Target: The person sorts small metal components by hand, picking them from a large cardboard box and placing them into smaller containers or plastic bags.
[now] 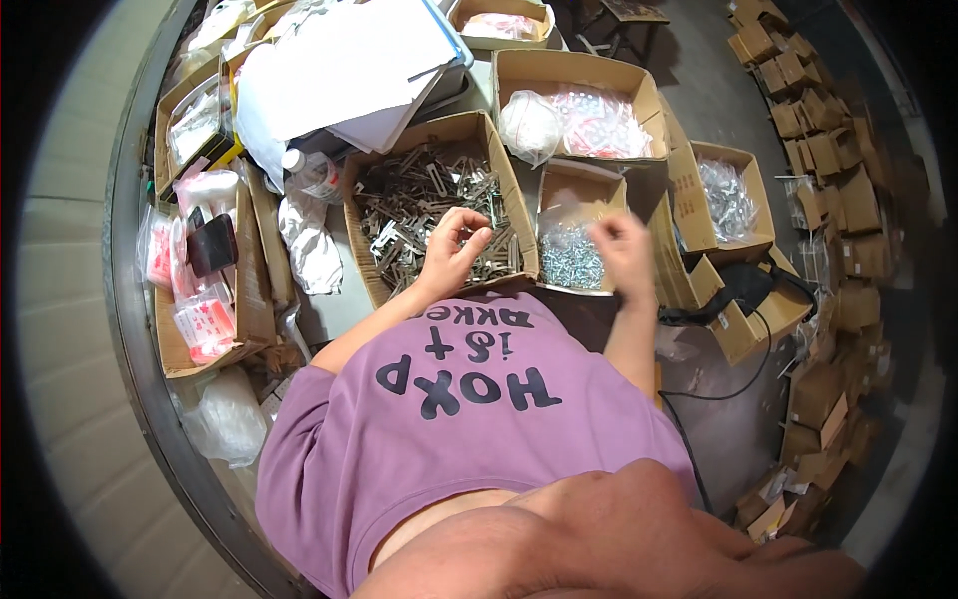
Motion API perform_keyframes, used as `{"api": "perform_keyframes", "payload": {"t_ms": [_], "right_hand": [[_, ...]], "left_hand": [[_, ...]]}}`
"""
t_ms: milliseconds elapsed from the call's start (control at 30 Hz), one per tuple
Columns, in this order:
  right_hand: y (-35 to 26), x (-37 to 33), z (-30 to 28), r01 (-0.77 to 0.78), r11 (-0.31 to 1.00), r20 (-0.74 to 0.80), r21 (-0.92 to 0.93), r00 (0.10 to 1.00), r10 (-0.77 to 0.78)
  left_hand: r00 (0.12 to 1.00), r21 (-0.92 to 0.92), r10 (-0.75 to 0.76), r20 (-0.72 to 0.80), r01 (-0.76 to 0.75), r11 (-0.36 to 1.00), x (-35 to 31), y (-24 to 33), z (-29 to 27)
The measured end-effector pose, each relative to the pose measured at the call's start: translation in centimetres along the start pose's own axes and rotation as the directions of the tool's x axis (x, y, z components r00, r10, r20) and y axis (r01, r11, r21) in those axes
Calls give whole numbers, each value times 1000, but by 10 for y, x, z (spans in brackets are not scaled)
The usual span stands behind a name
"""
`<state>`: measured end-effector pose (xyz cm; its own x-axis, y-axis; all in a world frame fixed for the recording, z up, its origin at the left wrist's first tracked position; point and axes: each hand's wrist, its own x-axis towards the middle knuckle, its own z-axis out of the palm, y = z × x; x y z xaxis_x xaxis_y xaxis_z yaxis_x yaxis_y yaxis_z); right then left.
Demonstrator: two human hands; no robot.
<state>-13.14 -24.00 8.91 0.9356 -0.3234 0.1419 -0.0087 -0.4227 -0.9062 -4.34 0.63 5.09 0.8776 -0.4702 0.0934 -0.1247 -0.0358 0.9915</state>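
My left hand (454,255) is over the near part of a cardboard box (358,236) filled with loose metal brackets (409,190). Its fingers curl toward the thumb, and whatever may be between them is too small to make out. To the right, my right hand (627,262) hovers at the right edge of a smaller carton (589,178). Motion smears its fingers, so their grip does not show. Small silvery screws (571,258) lie in that carton, with a clear plastic bag (569,222) behind them.
Behind the screws stands a larger carton (574,62) with bagged parts. Another carton (763,215) at right holds bagged metal pieces. White papers (339,70), a plastic bottle (314,178) and a phone (213,246) on a box are at left. A black cable (733,391) hangs at right.
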Motion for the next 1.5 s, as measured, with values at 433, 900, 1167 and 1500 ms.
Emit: {"api": "perform_keyframes", "payload": {"t_ms": [433, 900, 1167, 1500], "right_hand": [[85, 142, -81, -186, 800, -164, -570, 980, 111], [159, 206, -7, -57, 706, 177, -706, 951, 255], [139, 200, -10, -118, 798, 229, -590, 924, 305], [159, 210, -5, -112, 710, 366, -695, 795, 484]], "left_hand": [[989, -33, -139, 60, 141, 989, -19, -21, -9], [968, -100, -240, -73, 232, 968, -26, -20, -20], [987, -21, -150, 56, 151, 988, -14, -12, -10], [990, 54, -119, 82, 115, 992, -24, -15, -24]]}}
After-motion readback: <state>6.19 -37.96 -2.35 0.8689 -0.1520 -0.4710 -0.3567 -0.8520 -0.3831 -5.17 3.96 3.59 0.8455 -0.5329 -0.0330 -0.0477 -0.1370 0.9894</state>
